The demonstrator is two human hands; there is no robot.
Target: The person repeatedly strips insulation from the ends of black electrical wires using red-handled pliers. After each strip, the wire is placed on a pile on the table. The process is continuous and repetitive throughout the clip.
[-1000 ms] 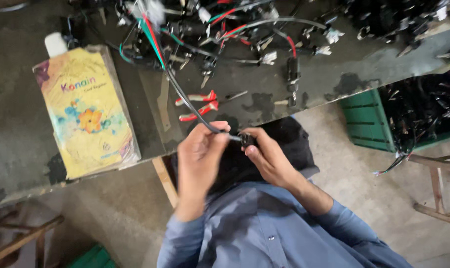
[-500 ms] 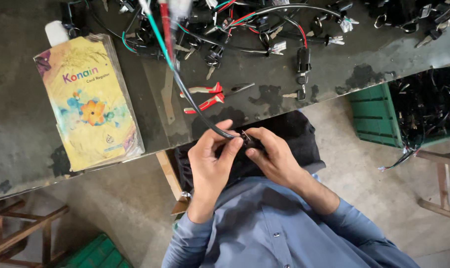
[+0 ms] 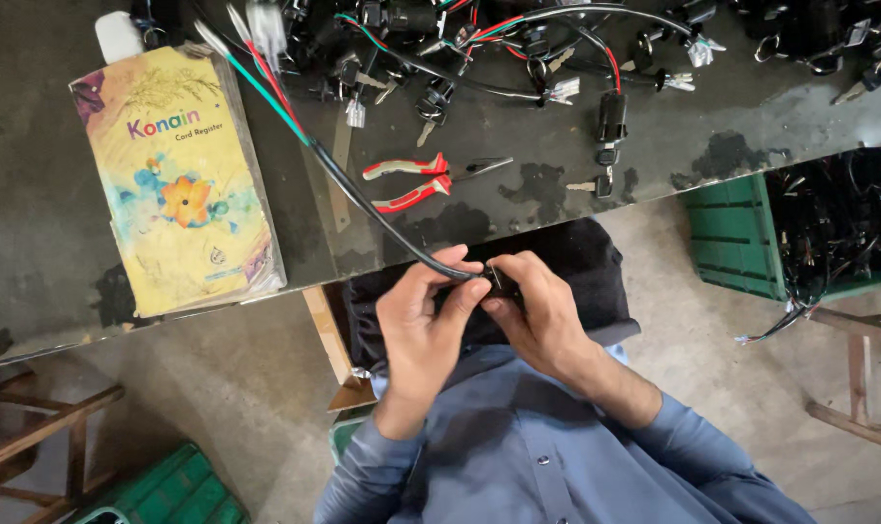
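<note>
Below the tabletop [image 3: 33,213] edge, our left hand [image 3: 423,325] pinches the black sheathed cable [image 3: 382,218]; our right hand [image 3: 537,311] grips its small end fitting, just below the red-handled pliers [image 3: 411,181].

Only one printed item in view: a rectangular register book [image 3: 183,184], lying flat on the dark workbench [image 3: 33,223] at the left, slightly tilted. Yellow cover with an orange flower, blue and green splashes, a purple corner at top left. No screens or signs visible.
</note>
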